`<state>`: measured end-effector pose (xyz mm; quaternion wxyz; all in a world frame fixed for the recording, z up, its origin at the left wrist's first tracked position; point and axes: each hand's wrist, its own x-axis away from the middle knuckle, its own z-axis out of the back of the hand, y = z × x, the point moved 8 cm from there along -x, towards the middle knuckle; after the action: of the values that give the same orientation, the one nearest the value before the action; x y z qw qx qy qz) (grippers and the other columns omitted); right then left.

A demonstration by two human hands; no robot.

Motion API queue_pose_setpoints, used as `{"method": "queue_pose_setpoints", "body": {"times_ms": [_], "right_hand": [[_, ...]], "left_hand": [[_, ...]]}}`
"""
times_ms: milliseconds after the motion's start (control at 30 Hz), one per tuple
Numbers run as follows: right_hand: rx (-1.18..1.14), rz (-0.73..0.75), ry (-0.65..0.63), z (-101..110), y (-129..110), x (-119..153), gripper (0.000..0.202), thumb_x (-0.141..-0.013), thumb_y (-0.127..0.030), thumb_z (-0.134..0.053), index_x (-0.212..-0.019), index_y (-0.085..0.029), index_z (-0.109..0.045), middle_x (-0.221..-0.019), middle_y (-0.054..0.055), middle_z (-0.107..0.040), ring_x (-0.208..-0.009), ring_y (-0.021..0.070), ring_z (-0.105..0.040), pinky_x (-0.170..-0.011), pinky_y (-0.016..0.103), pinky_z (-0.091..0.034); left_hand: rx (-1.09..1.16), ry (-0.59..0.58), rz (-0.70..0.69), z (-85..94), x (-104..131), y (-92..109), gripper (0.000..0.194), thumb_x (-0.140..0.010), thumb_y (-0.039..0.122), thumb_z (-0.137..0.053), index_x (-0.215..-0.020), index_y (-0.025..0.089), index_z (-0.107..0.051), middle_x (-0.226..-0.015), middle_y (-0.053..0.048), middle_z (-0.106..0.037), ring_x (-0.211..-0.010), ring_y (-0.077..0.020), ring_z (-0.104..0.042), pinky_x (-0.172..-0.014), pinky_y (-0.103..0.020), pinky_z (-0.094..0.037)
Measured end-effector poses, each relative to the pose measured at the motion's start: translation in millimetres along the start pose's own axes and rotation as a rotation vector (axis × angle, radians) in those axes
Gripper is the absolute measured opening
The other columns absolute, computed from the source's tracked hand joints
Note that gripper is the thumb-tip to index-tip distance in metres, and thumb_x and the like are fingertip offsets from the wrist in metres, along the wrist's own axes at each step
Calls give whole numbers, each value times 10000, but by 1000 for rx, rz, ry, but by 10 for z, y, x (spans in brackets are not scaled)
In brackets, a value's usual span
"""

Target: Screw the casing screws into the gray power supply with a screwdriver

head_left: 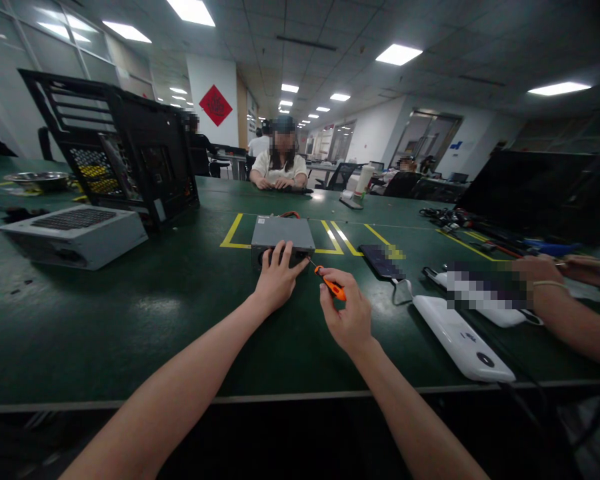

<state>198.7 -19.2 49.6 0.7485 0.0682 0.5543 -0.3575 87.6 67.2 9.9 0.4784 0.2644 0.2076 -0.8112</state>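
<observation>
A grey metal power-supply box (282, 232) with orange wires at its back lies on the green table (130, 320), straight ahead of me. My left hand (276, 277) rests on its near face, fingers spread over the front edge. My right hand (349, 315) grips an orange-handled screwdriver (330, 285). The thin shaft points left toward the box's near right corner, close to my left fingertips.
A second grey box (75, 235) and an open black computer case (125, 143) stand at the left. A phone (381, 261), a white power bank (463, 340) and cables lie to the right, where another person's arm (570, 310) rests. A black monitor (540, 193) stands at far right. A person sits across.
</observation>
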Motion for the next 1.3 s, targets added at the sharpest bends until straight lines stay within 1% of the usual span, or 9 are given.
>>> {"method": "queue_pose_setpoints", "body": {"times_ms": [267,633,800,867,967,1033,1133,1200,1300], "right_hand": [[-20,19,-167,-175,-26,25,215,-850,-134,-466,-1045,-221,-497,-1098,83,-590,-1044,170,-571,-903,342,-481],[-3,26,-247,-284,-27,34,206,-867,-143,-419,-1044,-213,-497,-1127,93,-578,-1083,177,-551,-912,353,-476],[23,35,-268,-293,-57,31,120,-869,-175,-438,-935,-219,-529,-1064,75,-604,-1001,183,-577,-861,360,-485],[41,35,-271,-297,-56,34,127,-870,-170,-433,-950,-220,-516,-1040,71,-608,-972,186,-579,-848,366,-483],[74,2,-195,-244,-23,26,212,-834,-151,-454,-1041,-198,-454,-1073,109,-550,-1007,210,-544,-856,394,-474],[106,-18,-152,-212,-2,22,222,-800,-153,-486,-1015,-186,-442,-1072,126,-509,-1014,225,-520,-855,410,-467],[116,-39,-187,-244,22,30,136,-815,-183,-485,-945,-202,-449,-1014,98,-510,-950,212,-530,-817,392,-473],[101,-60,-206,-266,44,36,108,-844,-198,-458,-951,-211,-446,-992,82,-519,-915,196,-546,-783,363,-481],[114,-30,-224,-288,30,42,148,-831,-134,-440,-957,-211,-446,-996,81,-551,-899,195,-552,-771,356,-474]], "left_hand": [[77,-50,-64,25,52,-112,387,-840,173,-450,-1211,234,-541,-1489,-106,-205,-1369,-267,-164,-1054,-480,-250],[121,-57,-34,62,53,-152,373,-834,173,-440,-1189,195,-552,-1494,-82,-211,-1369,-247,-178,-1068,-456,-263],[99,-53,-12,87,48,-176,365,-841,178,-430,-1185,193,-551,-1479,-78,-255,-1357,-243,-211,-1047,-451,-294],[83,-52,-6,98,47,-186,362,-845,185,-424,-1184,195,-552,-1472,-69,-275,-1351,-248,-222,-1035,-449,-308],[69,-50,-8,109,47,-189,362,-847,192,-427,-1186,197,-551,-1466,-64,-291,-1339,-250,-243,-1027,-439,-315],[69,-47,-5,113,46,-188,362,-844,192,-433,-1186,202,-551,-1462,-64,-299,-1334,-251,-253,-1028,-439,-311],[73,-43,2,116,45,-185,371,-846,194,-430,-1200,206,-541,-1458,-64,-308,-1331,-250,-256,-1029,-443,-304],[74,-42,2,114,44,-181,377,-849,196,-425,-1209,204,-534,-1458,-66,-308,-1330,-250,-257,-1028,-444,-303],[68,-38,-2,110,44,-177,374,-845,194,-429,-1203,204,-540,-1459,-66,-305,-1330,-254,-258,-1023,-443,-307]]}}
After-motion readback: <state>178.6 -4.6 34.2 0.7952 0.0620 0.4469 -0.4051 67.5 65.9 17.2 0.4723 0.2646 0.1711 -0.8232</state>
